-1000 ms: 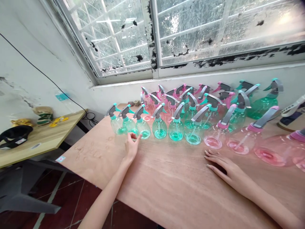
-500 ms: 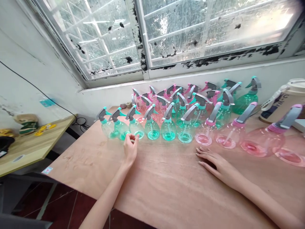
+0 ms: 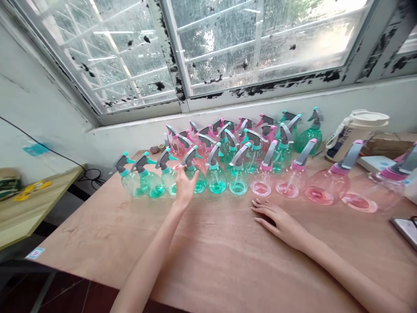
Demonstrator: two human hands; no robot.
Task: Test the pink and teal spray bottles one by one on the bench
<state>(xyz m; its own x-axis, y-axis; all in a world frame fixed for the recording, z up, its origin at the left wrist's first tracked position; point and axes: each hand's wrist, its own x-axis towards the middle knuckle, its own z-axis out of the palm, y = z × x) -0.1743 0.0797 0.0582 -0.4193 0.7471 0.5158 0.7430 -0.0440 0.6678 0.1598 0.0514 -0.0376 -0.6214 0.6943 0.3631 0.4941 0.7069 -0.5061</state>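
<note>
My left hand (image 3: pixel 185 187) is raised in front of a green spray bottle (image 3: pixel 200 184), the fourth from the left in the front row. Its thumb and fingers are apart, and they partly cover that bottle and the one beside it (image 3: pixel 167 177). Whether the fingertips touch the plastic, I cannot tell. Flat on the wooden table (image 3: pixel 221 252) lies my right hand (image 3: pixel 280 221), fingers stretched out, holding nothing. Just beyond its fingertips stands a pink spray bottle (image 3: pixel 260 186). All the front-row bottles are upright, green on the left and pink on the right, with grey trigger heads.
Behind the front row, more pink and green spray bottles (image 3: pixel 311 137) crowd against the wall under the window. A tumbler (image 3: pixel 353 134) with a white lid stands at the back right. A dark-edged device (image 3: pixel 405 230) lies at the right edge. A second table (image 3: pixel 39 213) is at the left.
My left hand has risen and shifted from the third green bottle to the fourth, its fingers spreading from a pinch. My right hand rests as before. The camera has turned right.
</note>
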